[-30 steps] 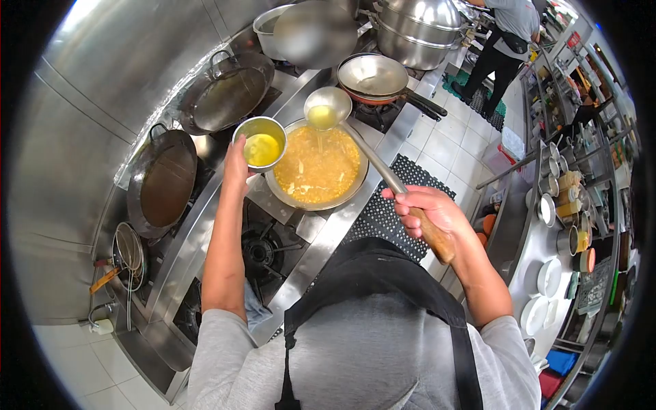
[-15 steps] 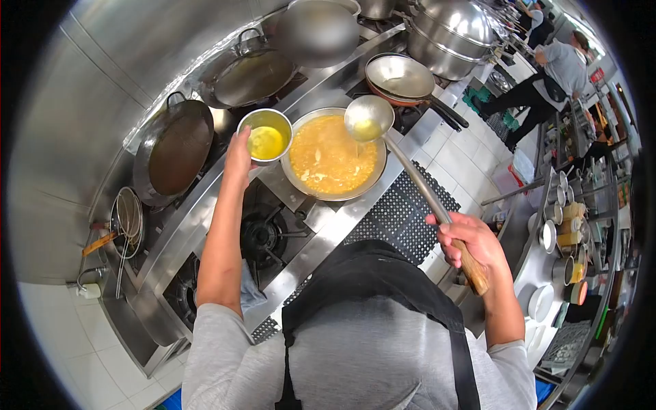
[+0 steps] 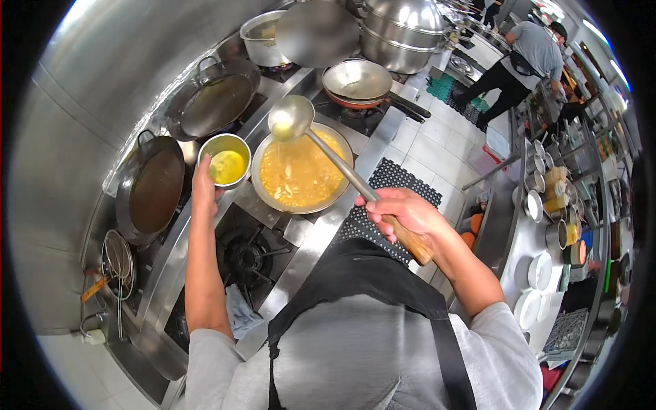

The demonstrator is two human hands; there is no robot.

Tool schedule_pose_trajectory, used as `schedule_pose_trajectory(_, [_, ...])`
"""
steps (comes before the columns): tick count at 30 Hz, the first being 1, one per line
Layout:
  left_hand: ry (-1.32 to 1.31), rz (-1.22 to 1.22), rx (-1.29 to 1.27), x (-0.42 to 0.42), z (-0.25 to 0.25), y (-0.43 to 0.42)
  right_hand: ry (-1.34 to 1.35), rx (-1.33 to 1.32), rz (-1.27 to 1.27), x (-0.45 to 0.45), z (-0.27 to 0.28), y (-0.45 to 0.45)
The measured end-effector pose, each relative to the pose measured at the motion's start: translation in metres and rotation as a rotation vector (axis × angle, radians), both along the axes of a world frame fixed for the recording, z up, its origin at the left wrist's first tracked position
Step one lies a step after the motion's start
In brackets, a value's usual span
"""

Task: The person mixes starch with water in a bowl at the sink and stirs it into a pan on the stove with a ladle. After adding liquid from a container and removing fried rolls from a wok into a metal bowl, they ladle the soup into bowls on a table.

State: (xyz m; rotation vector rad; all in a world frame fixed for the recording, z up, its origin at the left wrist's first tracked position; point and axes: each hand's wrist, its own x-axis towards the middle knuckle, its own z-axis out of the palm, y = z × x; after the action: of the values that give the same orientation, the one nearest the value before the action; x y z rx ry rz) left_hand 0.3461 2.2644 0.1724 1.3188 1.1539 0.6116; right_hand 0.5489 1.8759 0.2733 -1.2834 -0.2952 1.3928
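Holding in left hand (image 3: 203,184): small steel bowl (image 3: 237,143), clasped from its outer side with partly bent fingers; just left of the soup pan (image 3: 304,210).
Bowl contents: glossy yellow liquid (image 3: 229,167), pooled low inside.
Right hand (image 3: 404,213): closed well in round the wooden grip (image 3: 412,244) of a long-handled ladle (image 3: 342,167), with fingers curled and forefinger near the metal shaft.
Ladle scoop: over the pan's far left rim, with a little yellow liquid inside; cannot tell whether touching the soup.
Soup pan: round and wide, on the steel cooktop (image 3: 318,242) between both hands, full of orange-yellow soup (image 3: 301,176) with kernel-like bits and pale pieces.
Near burner (image 3: 247,256): black and pronged, beside the left forearm; grey-blue cloth (image 3: 240,311) close by.
Wall side: two dark woks (image 3: 157,188), plus a wire strainer (image 3: 117,256) with a wooden handle.
Far end of stove: stacked frying pans (image 3: 357,80) with black handles; beyond, a domed steamer (image 3: 402,44) and a steel pot (image 3: 260,49).
Floor: black perforated mat (image 3: 410,181) on white tiles.
Aisle: person in grey shirt (image 3: 536,48) and black trousers, bent toward the shelving.
Right-hand counter: white bowls (image 3: 540,270).
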Motion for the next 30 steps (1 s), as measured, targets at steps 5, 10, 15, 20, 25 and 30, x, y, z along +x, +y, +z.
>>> schedule_pose_trajectory(5, [-0.063, -0.037, 0.001, 0.010, -0.003, -0.003, -0.262, -0.114, -0.025, 0.004, 0.003, -0.004])
schedule_pose_trajectory(10, [-0.051, -0.080, 0.001, 0.019, -0.024, 0.007, -0.342, -0.182, -0.019, 0.004, 0.010, -0.023])
schedule_pose_trajectory(15, [-0.078, -0.122, -0.058, 0.040, -0.016, -0.007, -0.285, -0.138, -0.029, 0.002, -0.004, -0.024])
schedule_pose_trajectory(20, [-0.166, -0.181, -0.100, 0.046, -0.012, -0.006, -1.229, -0.293, 0.092, 0.005, -0.074, -0.022])
schedule_pose_trajectory(25, [-0.307, -0.370, -0.307, 0.069, -0.004, -0.021, -1.608, -0.348, 0.255, 0.034, -0.189, -0.018])
schedule_pose_trajectory(30, [-0.175, -0.441, -0.256, 0.101, 0.027, -0.085, -1.506, -0.362, 0.268, 0.034, -0.228, -0.009])
